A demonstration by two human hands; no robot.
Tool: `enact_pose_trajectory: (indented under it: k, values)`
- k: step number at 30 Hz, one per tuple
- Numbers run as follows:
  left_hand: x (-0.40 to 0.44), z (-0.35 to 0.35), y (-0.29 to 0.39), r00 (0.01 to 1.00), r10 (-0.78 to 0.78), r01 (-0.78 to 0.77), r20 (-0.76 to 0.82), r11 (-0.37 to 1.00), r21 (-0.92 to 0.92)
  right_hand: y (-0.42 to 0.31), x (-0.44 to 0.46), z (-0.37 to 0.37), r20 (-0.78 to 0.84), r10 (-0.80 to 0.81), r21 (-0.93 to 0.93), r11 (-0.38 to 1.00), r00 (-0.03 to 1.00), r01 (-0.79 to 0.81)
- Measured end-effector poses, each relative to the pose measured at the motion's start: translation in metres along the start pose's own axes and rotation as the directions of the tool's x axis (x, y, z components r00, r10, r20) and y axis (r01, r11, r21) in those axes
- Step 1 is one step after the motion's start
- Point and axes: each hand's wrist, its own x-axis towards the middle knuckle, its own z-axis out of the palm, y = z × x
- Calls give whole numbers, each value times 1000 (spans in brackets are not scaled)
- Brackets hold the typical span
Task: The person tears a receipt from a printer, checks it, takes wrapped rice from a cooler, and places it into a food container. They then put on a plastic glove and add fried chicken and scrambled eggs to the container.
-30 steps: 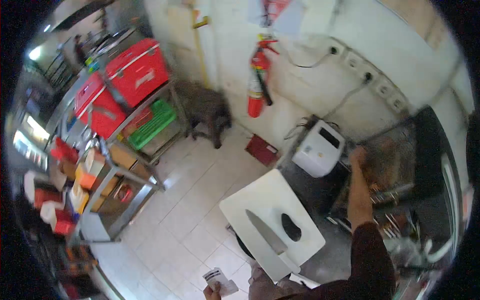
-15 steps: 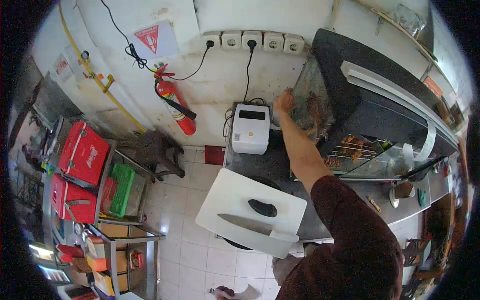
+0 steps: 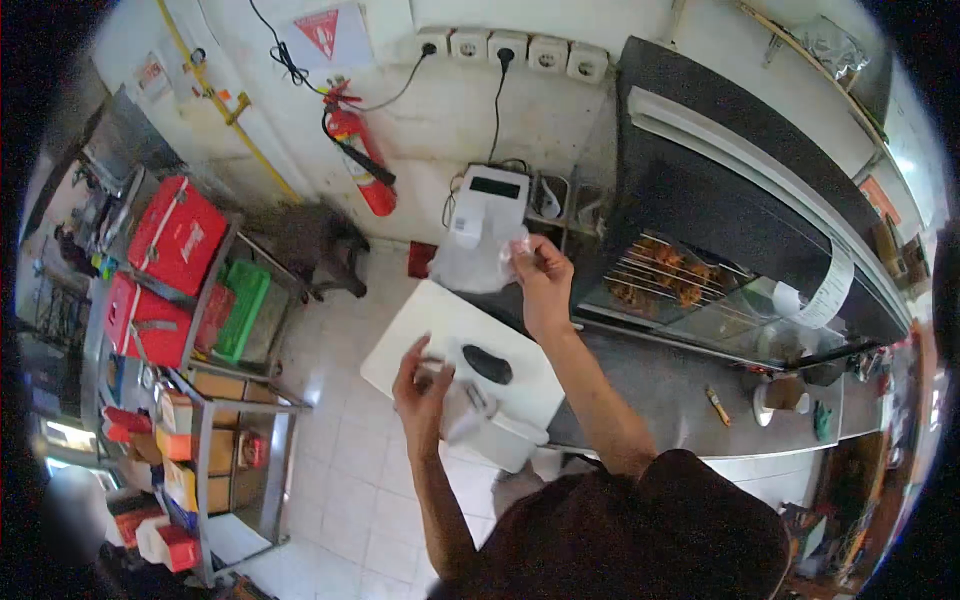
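My right hand point(image 3: 543, 275) pinches a thin translucent plastic bag point(image 3: 472, 258), which hangs leftward from the fingertips over the front of the white label printer point(image 3: 490, 195). Lower and to the left, my left hand point(image 3: 424, 388) is above the white cutting board point(image 3: 400, 330), fingers curled. A blurred whitish strip point(image 3: 462, 412), perhaps curled paper, hangs from it. On the board lies a dark oblong object point(image 3: 487, 364). The white knife handle point(image 3: 520, 430) shows at the board's near edge; the blade is mostly hidden behind the strip.
At right stands a glass display case point(image 3: 740, 190) with browned pieces of food point(image 3: 665, 270) on racks. A brush point(image 3: 718, 406) lies on the dark counter point(image 3: 650, 385). A red fire extinguisher point(image 3: 362, 160) hangs on the wall. Red cool boxes point(image 3: 180, 235) fill a left-hand shelf.
My right hand has drawn back from beside the display case and now holds the plastic bag. My left hand has risen from the bottom edge to above the board with the whitish strip.
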Motion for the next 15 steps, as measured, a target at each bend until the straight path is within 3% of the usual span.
enact_pose_trajectory:
  k: [1, 2, 3, 5, 8, 11, 12, 15]
  values:
    - [4, 19, 7, 993, 117, -118, 21, 988, 102, -7, -11, -13, 58, 31, -12, 999, 998, -30]
    - [1, 39, 16, 998, 34, -43, 54, 985, 168, -23, -24, -22, 82, 39, -43, 998, 996, -36]
    - [1, 63, 12, 936, 343, -349, 76, 933, 88, -34, -33, -34, 90, 69, -78, 995, 994, -62]
    - [-17, 113, 39, 912, 408, -408, 47, 887, 215, -51, -49, -64, 99, 128, -144, 983, 987, -113]
    - [-36, 155, 16, 937, 247, -311, 246, 913, 264, -54, -60, -121, 150, 188, -118, 978, 971, -171]
    - [-56, 174, -38, 933, 156, -169, 323, 986, 13, -72, -74, -169, 140, 210, -195, 964, 968, -181]
    - [-69, 183, -26, 956, 141, -121, 259, 989, -90, -76, -77, -189, 132, 202, -210, 963, 970, -172]
    - [-86, 178, -47, 980, -4, 25, 197, 994, -103, -102, -88, -231, 98, 223, -188, 961, 970, -202]
